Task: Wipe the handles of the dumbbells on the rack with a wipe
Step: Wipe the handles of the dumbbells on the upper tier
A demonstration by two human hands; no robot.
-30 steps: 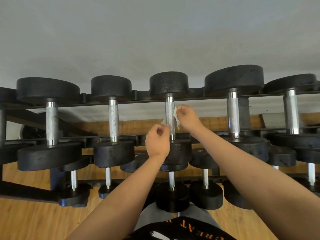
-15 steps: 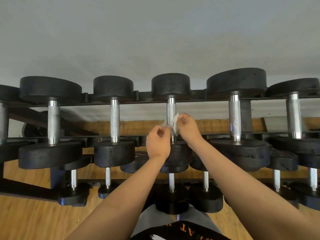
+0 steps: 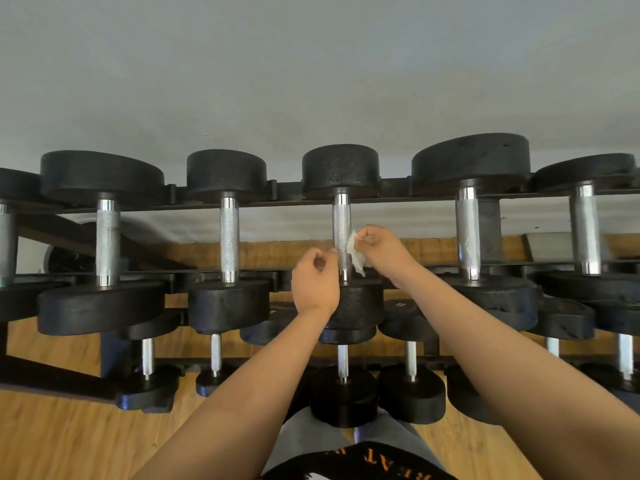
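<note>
Right hand [image 3: 384,252] had risen slightly up the centre handle [image 3: 341,220] since half a second before. Left hand [image 3: 315,282] had kept its place.

Left dumbbells [image 3: 228,299] lay across the top tier of the rack [image 3: 287,195], chrome bars bare. Next, the left hand: fingers curled, tips against the left side of the centre handle; could not tell whether they held anything. The wipe [image 3: 356,254], white and crumpled, lay against the right side of that handle's lower half, pinched between the right hand's thumb and fingers. Right dumbbells [image 3: 485,299], larger, sat on the same tier. Smaller dumbbells [image 3: 343,400] sat on the lower tier, over a wooden floor [image 3: 69,438].
</note>
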